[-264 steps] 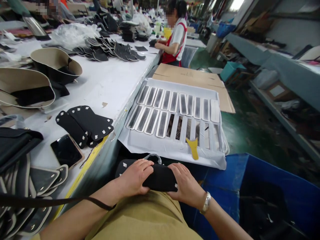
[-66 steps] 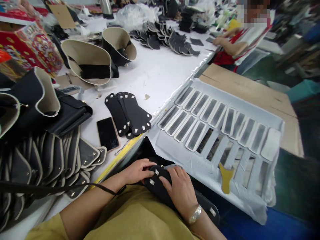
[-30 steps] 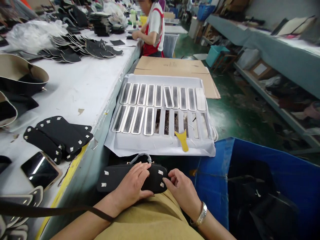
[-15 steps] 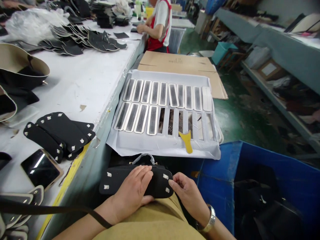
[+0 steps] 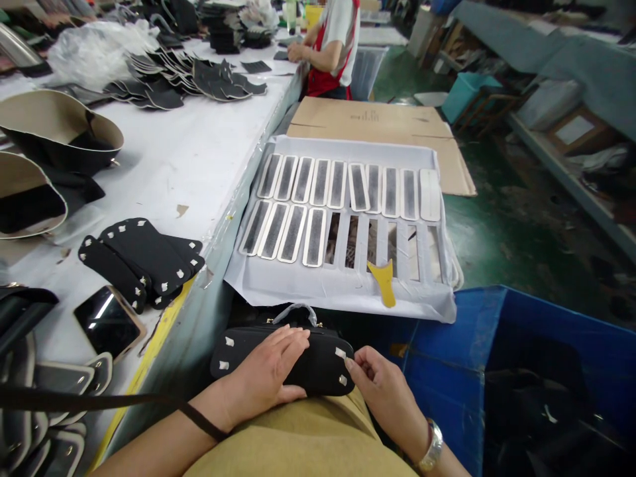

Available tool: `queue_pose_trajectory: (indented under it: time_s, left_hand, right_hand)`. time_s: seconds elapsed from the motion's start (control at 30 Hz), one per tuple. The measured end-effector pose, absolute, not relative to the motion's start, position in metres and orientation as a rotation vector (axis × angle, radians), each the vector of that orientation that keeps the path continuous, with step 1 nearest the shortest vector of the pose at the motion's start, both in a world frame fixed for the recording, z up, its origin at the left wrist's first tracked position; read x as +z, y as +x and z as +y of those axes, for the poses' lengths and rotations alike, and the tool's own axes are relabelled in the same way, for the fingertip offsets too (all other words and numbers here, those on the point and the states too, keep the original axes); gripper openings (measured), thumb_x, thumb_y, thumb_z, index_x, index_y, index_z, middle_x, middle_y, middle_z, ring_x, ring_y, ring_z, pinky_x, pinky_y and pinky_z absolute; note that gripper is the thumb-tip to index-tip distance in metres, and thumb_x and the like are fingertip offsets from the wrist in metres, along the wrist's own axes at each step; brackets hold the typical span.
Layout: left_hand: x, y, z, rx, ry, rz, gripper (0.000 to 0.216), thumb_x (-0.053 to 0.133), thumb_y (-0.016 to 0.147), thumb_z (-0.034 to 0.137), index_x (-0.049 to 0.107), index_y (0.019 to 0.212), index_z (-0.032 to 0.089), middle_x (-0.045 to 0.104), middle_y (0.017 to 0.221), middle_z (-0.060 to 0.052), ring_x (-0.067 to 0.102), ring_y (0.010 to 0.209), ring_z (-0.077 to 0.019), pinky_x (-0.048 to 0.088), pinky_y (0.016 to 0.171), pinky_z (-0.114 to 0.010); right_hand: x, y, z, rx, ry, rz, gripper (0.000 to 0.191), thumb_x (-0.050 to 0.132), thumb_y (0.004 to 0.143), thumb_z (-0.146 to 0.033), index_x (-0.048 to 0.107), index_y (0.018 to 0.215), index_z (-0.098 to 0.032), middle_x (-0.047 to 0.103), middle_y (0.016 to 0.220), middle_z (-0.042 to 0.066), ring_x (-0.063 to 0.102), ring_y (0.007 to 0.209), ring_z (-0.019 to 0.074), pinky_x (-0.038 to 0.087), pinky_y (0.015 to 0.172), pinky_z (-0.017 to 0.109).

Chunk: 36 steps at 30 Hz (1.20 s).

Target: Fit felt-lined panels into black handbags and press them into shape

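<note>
At six o'clock in the view, against the lap of a mustard-coloured garment (image 5: 298, 440), lies a black oblong bag (image 5: 320, 364) with rounded ends and small white tabs (image 5: 229, 341) near each end. Its long axis runs crosswise, from nine o'clock to just past three, with a handle (image 5: 299, 307) in clear plastic at its twelve o'clock edge.

Both hands touch the bag. The left hand (image 5: 265, 371) lies open across its middle, fingers towards the far edge, thumb near the close edge. The right hand (image 5: 385, 384) is at the three o'clock end, fingers curled, thumb tip just beside the upper tab there; whether it pinches anything cannot be told. That end and its two tabs are nearer the right hand.

Beyond the bag, from twelve to one o'clock, a slotted rack covered in pale grey sheeting (image 5: 342, 285) carries two rows of white-edged grey strips (image 5: 314, 237) and a yellow forked piece (image 5: 383, 283). At four o'clock stands a blue bin (image 5: 442, 364) with dark items inside. Around ten o'clock, a long white-topped table (image 5: 203, 146) holds overlapping black panels (image 5: 144, 252) and a phone (image 5: 109, 321). Past the rack, a co-worker in a red apron (image 5: 322, 71) sits at the table's edge.
</note>
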State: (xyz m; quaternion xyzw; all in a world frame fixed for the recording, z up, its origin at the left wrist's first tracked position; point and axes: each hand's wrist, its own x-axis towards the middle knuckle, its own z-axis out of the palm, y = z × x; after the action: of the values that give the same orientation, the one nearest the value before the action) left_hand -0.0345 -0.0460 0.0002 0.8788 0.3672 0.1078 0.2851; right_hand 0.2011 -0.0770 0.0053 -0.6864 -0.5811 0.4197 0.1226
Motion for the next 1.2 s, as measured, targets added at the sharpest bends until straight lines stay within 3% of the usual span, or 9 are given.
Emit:
queue_pose_trajectory:
  time_s: [0.27, 0.43, 0.7, 1.2]
  left_hand:
    - [-0.008, -0.055, -0.052, 0.392, 2.349, 1.036, 0.078, 0.075, 0.062, 0.021, 0.032, 0.127, 0.016, 0.050, 0.127, -0.018, 0.045, 0.120, -0.0304, 0.035, 0.103, -0.053]
    - [-0.010, -0.058, -0.050, 0.443, 2.274, 1.027, 0.082, 0.074, 0.064, 0.025, 0.027, 0.131, 0.017, 0.049, 0.126, -0.016, 0.044, 0.120, -0.0296, 0.037, 0.102, -0.051]
    - [-0.004, -0.057, -0.047, 0.344, 2.294, 1.036, 0.088, 0.078, 0.061, 0.028, 0.029, 0.133, 0.018, 0.048, 0.128, -0.014, 0.042, 0.121, -0.0291, 0.034, 0.105, -0.050]
    - [-0.007, -0.047, -0.045, 0.361, 2.310, 1.058, 0.092, 0.075, 0.055, 0.026, 0.028, 0.134, 0.015, 0.049, 0.125, -0.015, 0.046, 0.115, -0.0295, 0.037, 0.102, -0.046]
  right_hand:
    - [0.037, 0.185, -0.069, 1.301, -1.622, -1.974, 0.033, 0.045, 0.087, -0.035, 0.038, 0.059, -0.019, 0.044, 0.058, -0.004, 0.039, 0.054, 0.0099, 0.028, 0.052, 0.024]
    - [0.044, 0.182, -0.066, 1.468, -1.361, -1.881, 0.031, 0.040, 0.089, -0.038, 0.047, 0.066, -0.018, 0.047, 0.064, -0.002, 0.041, 0.060, 0.0113, 0.032, 0.056, 0.023]
    - [0.012, 0.199, -0.075, 1.275, -1.948, -1.822, 0.038, 0.042, 0.086, -0.047, 0.033, 0.060, -0.020, 0.036, 0.056, -0.004, 0.034, 0.054, 0.0110, 0.026, 0.050, 0.023]
    - [0.010, 0.195, -0.079, 1.123, -2.087, -1.903, 0.037, 0.045, 0.084, -0.045, 0.036, 0.058, -0.020, 0.042, 0.051, -0.004, 0.037, 0.050, 0.0110, 0.024, 0.049, 0.024]
